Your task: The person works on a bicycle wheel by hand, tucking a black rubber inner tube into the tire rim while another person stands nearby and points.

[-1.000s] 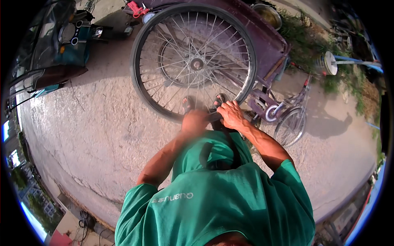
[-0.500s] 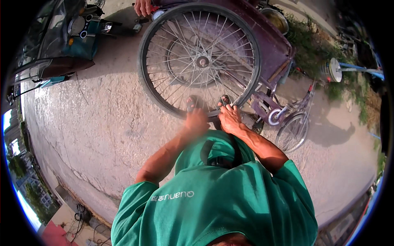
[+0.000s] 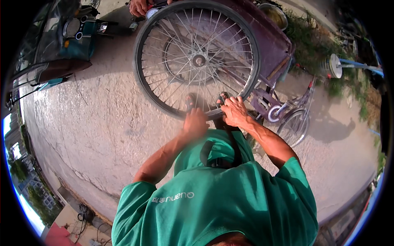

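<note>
A spoked wheel point(image 3: 199, 61) with a black tyre and a rusty-looking hub is in front of me, its near edge at my hands. My right hand point(image 3: 235, 111) bends its fingers over the near right part of the tyre. On the near edge, to the left, my left hand point(image 3: 195, 121) is closed at the tyre; its fingers are blurred and partly hidden. My feet in dark sandals point(image 3: 222, 98) show through the spokes beyond my hands.
A purple cargo tricycle point(image 3: 273, 53) stands behind the wheel, its small spoked wheel point(image 3: 296, 128) at the right. Another person's hand point(image 3: 138, 7) is at the top. A teal vehicle point(image 3: 80, 45) stands far left. A white reel point(image 3: 335, 66) stands by the grass at right.
The wheel has shifted slightly to the left and up. My right hand has moved a little right and up along the tyre. My left hand stays in nearly the same place.
</note>
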### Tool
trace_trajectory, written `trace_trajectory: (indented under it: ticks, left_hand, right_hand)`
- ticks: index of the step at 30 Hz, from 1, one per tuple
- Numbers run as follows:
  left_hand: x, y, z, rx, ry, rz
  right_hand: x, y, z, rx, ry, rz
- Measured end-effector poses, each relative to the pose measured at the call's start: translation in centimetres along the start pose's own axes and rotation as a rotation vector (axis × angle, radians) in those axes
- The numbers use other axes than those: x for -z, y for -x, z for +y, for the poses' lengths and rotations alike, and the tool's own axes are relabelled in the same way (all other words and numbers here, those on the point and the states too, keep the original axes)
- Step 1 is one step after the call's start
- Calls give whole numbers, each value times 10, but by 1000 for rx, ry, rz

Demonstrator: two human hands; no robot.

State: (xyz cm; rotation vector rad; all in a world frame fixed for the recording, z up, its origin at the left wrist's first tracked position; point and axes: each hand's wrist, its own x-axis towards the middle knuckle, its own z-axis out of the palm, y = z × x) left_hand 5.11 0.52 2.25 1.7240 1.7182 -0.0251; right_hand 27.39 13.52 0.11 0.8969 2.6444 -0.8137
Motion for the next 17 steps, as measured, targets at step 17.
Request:
trace_trajectory:
  ticks: [17]
  left_hand:
    - [6,-26,-28,71,272,-190]
  right_hand:
    - [-2,2,15,119,-7,115]
